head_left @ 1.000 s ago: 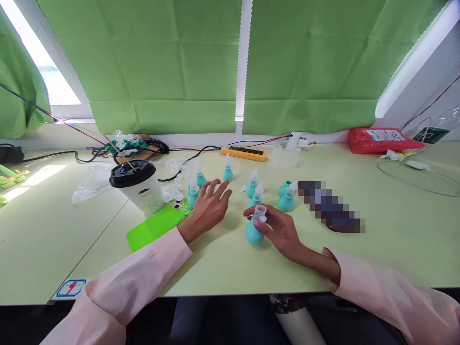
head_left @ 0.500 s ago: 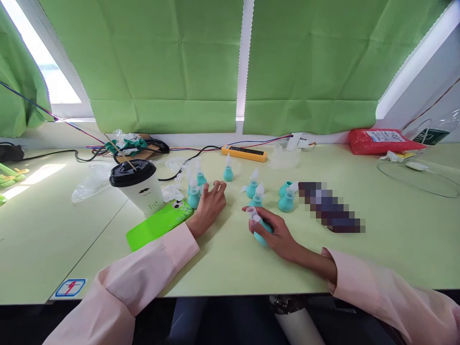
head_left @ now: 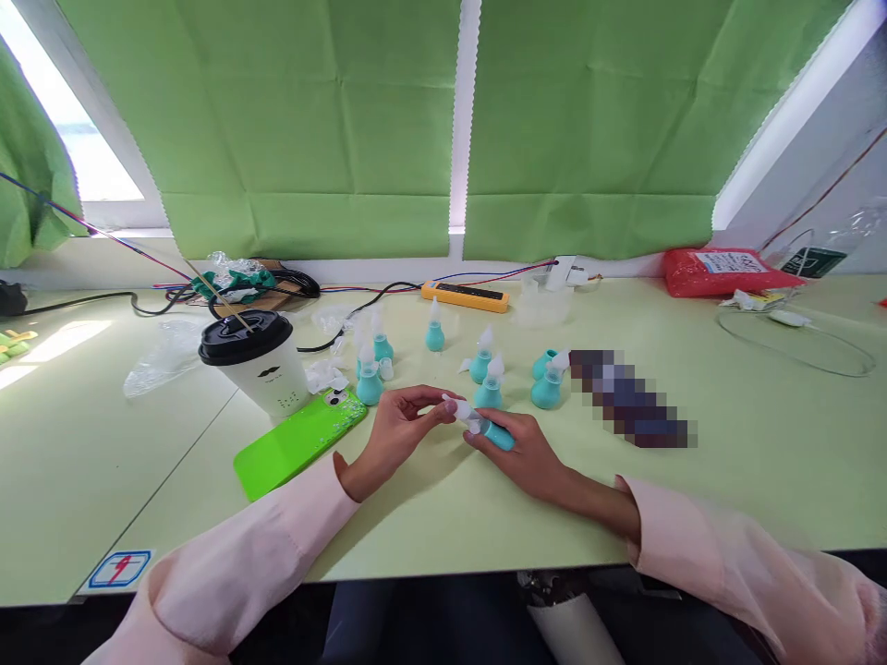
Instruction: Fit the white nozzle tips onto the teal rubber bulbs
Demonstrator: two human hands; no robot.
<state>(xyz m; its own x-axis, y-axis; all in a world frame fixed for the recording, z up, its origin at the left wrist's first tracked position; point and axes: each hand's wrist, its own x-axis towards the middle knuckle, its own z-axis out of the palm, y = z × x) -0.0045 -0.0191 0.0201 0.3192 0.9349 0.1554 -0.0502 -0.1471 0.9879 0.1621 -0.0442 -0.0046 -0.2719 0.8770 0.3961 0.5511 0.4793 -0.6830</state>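
My right hand (head_left: 530,453) is wrapped round the teal bulb of a nasal aspirator (head_left: 500,436), which lies tilted with its clear collar toward the left. Between the thumb and fingers of my left hand (head_left: 406,427) is a whitish nozzle tip (head_left: 457,408). The tip meets the collar; whether it is seated there I cannot tell. Just beyond my hands stand more teal aspirators, among them one (head_left: 489,392) directly behind and one (head_left: 370,383) by the phone. A small clear cap (head_left: 386,368) lies beside that left one. A teal bulb without a nozzle (head_left: 544,362) is at the right.
A lidded paper cup (head_left: 267,379) and a bright green phone (head_left: 297,448) are on the left. At the back lie a yellow power strip (head_left: 464,296), cables and plastic wrap (head_left: 161,358). A red package (head_left: 724,272) sits far right, and a blurred dark object (head_left: 634,402) nearer.
My left hand has come from the left-hand aspirators toward my right hand, now pinching a nozzle tip at the held aspirator. The held aspirator has tilted over.
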